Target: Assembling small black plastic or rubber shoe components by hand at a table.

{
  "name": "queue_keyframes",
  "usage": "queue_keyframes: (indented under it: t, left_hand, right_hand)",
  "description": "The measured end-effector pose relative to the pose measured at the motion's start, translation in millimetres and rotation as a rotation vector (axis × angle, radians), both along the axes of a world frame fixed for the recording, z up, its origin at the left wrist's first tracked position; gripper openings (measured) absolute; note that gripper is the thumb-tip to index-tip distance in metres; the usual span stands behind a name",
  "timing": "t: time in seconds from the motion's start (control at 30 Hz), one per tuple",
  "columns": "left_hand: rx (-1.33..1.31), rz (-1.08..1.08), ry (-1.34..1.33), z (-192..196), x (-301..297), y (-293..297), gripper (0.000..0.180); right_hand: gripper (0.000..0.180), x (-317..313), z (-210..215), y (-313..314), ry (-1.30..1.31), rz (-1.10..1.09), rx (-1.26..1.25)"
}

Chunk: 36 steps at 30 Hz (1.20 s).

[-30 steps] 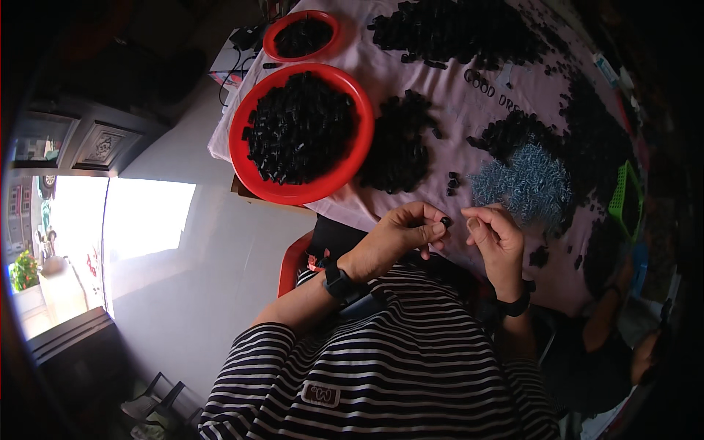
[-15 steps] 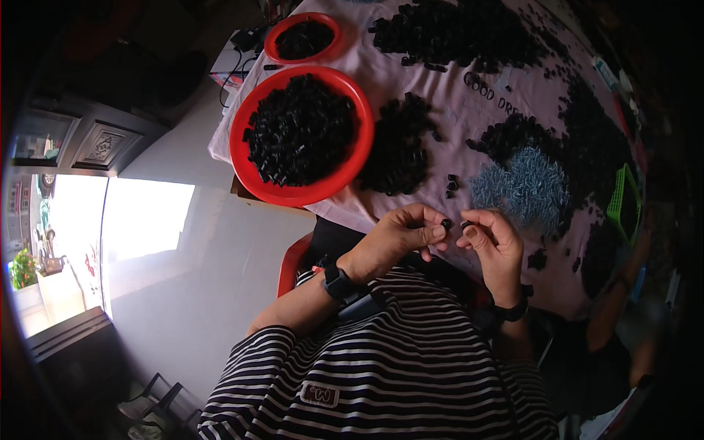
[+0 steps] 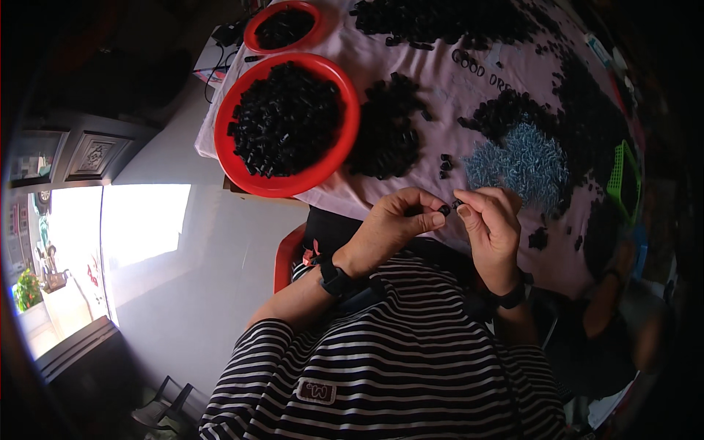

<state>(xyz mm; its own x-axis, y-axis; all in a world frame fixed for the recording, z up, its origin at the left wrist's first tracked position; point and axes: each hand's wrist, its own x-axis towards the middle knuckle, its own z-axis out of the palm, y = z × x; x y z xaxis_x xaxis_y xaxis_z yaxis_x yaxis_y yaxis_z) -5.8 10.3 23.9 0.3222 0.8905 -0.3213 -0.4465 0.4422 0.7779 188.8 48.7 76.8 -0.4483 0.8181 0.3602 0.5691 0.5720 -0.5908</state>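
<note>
Between the thumb and index finger of my left hand (image 3: 396, 224) is a small black plastic piece (image 3: 444, 210). My right hand (image 3: 495, 231) pinches another small dark piece (image 3: 457, 204), mostly covered by the fingertips. The two pieces are close together, just beyond the near edge of the table; whether they touch I cannot tell. Past my right hand lies a heap of thin blue-grey screw-like pieces (image 3: 532, 165). A few black pieces (image 3: 445, 166) sit on the cloth just beyond my fingers.
A large red basin (image 3: 350, 139) full of black pieces stands at the left, with a smaller red basin (image 3: 317, 33) behind it. Loose black pieces (image 3: 389, 128) cover parts of the pink cloth (image 3: 440, 88). At the right are a green basket (image 3: 623, 183) and another person's arm (image 3: 605, 301).
My hands have drawn slightly closer together, bringing the two small pieces nearer each other. The whole view has shifted a little, so the table appears further up and left.
</note>
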Motion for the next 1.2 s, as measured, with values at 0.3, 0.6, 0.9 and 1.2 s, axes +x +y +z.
queue_keyframes:
  t: [0.3,0.6,0.9,1.2]
  left_hand:
    - [0.119,0.051,0.18,-4.8,4.5,-1.2,0.023]
    - [-0.069,0.032,0.04,2.9,1.7,-1.2,0.02]
    - [-0.212,0.032,-0.182,3.7,-1.7,-0.1,0.017]
    - [-0.191,-0.042,-0.14,4.5,-1.7,3.3,0.02]
  right_hand:
    - [0.022,1.0,-3.9,0.7,-0.119,0.068,0.103]
    - [0.028,3.7,-6.8,0.1,-0.162,0.117,0.105]
    - [0.054,4.0,-4.4,-3.5,-0.231,0.178,0.09]
    - [0.052,0.9,-11.7,-10.1,-0.228,0.146,0.187]
